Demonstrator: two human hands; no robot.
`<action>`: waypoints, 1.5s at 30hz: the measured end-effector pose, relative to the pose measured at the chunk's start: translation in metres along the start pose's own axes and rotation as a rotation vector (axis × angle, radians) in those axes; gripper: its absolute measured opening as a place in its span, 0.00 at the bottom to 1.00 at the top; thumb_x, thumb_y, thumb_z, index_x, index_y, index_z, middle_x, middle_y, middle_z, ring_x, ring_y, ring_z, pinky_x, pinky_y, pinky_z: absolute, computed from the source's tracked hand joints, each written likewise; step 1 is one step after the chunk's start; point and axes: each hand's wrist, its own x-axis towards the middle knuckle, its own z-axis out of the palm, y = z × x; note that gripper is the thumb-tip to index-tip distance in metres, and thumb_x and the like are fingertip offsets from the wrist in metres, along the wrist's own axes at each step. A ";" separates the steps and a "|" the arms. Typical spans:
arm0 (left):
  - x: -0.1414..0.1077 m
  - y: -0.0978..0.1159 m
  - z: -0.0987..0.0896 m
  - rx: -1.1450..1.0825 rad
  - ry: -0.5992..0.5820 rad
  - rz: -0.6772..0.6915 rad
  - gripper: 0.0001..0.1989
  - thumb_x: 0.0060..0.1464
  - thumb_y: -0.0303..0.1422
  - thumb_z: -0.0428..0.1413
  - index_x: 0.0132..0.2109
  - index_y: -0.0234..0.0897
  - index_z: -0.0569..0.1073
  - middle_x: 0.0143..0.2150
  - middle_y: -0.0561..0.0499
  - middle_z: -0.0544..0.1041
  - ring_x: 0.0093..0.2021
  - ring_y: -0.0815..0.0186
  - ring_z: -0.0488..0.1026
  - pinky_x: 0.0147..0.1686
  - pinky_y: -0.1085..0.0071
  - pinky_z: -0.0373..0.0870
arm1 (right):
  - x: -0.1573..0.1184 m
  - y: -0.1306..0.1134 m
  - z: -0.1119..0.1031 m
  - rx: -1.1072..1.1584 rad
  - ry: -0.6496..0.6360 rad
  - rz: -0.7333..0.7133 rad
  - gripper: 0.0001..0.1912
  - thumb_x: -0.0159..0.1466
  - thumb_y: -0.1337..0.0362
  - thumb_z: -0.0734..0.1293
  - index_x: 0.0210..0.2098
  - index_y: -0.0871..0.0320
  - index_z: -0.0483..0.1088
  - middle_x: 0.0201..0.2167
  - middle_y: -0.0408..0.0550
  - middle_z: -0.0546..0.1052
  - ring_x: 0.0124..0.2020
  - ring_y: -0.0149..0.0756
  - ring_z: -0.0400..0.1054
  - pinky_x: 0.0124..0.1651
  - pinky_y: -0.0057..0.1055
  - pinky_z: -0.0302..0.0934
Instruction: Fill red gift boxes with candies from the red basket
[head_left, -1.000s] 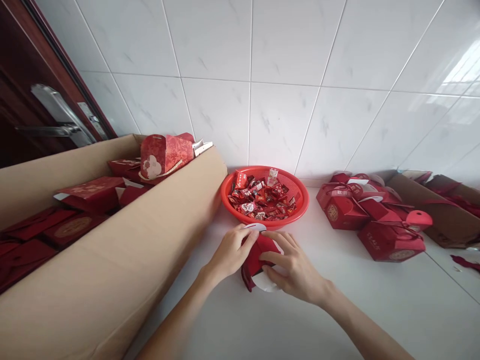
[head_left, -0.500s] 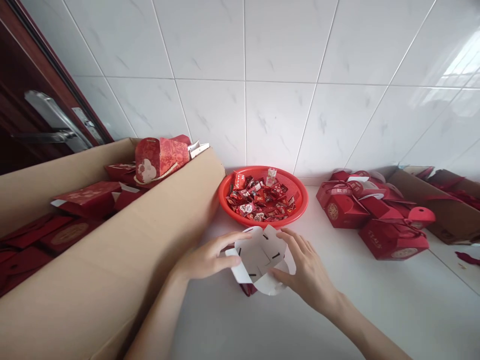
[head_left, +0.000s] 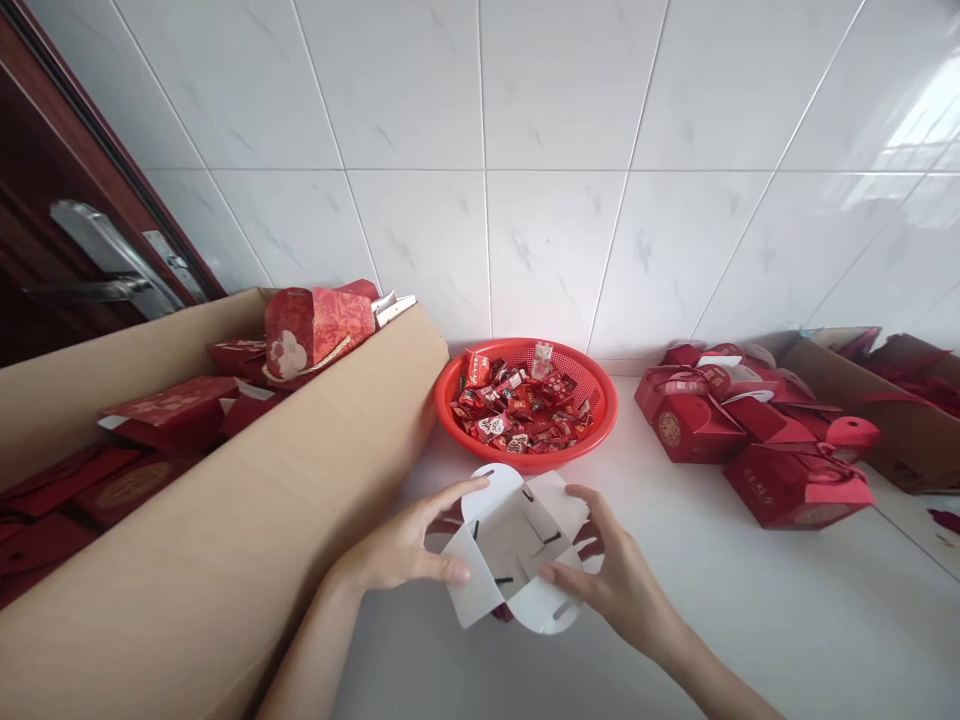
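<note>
In front of me is an open paper gift box (head_left: 491,520), white on the inside and red outside, its flaps spread outward. Dark slits show along the inner walls, and no contents are visible in it. My left hand (head_left: 401,545) grips the left side, thumb on one flap and index finger on the rounded flap behind. On the right side, my right hand (head_left: 626,580) has its thumb inside the rim and its fingers around the outer wall. Just beyond the box, a red plastic basket (head_left: 606,425) holds many red-wrapped candies (head_left: 517,405).
A long cardboard carton (head_left: 300,460) with red boxes in it stands at my left. Several closed red gift boxes (head_left: 795,485) are grouped at right on the white tabletop (head_left: 720,610). Another carton (head_left: 862,410) lies beyond them. A tiled wall (head_left: 559,240) rises behind.
The gift box's flaps have spread wider, and the box sits slightly lower in view. Both hands have stayed around it, moving a little with the flaps.
</note>
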 end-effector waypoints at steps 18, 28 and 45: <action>-0.004 0.016 0.001 0.402 0.205 -0.012 0.43 0.47 0.52 0.66 0.67 0.48 0.64 0.71 0.46 0.61 0.68 0.46 0.60 0.66 0.54 0.60 | 0.026 -0.001 -0.023 -0.161 0.195 -0.296 0.23 0.61 0.45 0.70 0.49 0.53 0.71 0.56 0.56 0.71 0.53 0.47 0.70 0.53 0.43 0.68; 0.012 0.061 -0.007 0.512 0.484 0.198 0.20 0.61 0.47 0.56 0.55 0.43 0.76 0.59 0.49 0.76 0.60 0.56 0.71 0.62 0.62 0.68 | 0.064 -0.024 -0.050 -0.012 0.322 -0.438 0.12 0.65 0.54 0.66 0.32 0.56 0.75 0.34 0.49 0.78 0.36 0.40 0.72 0.42 0.36 0.67; 0.250 0.092 -0.029 0.976 0.107 0.173 0.18 0.54 0.22 0.55 0.50 0.36 0.78 0.55 0.43 0.79 0.56 0.54 0.74 0.56 0.65 0.68 | 0.187 -0.024 -0.065 0.588 0.696 -0.202 0.13 0.46 0.55 0.68 0.26 0.58 0.70 0.24 0.44 0.74 0.22 0.31 0.66 0.31 0.33 0.64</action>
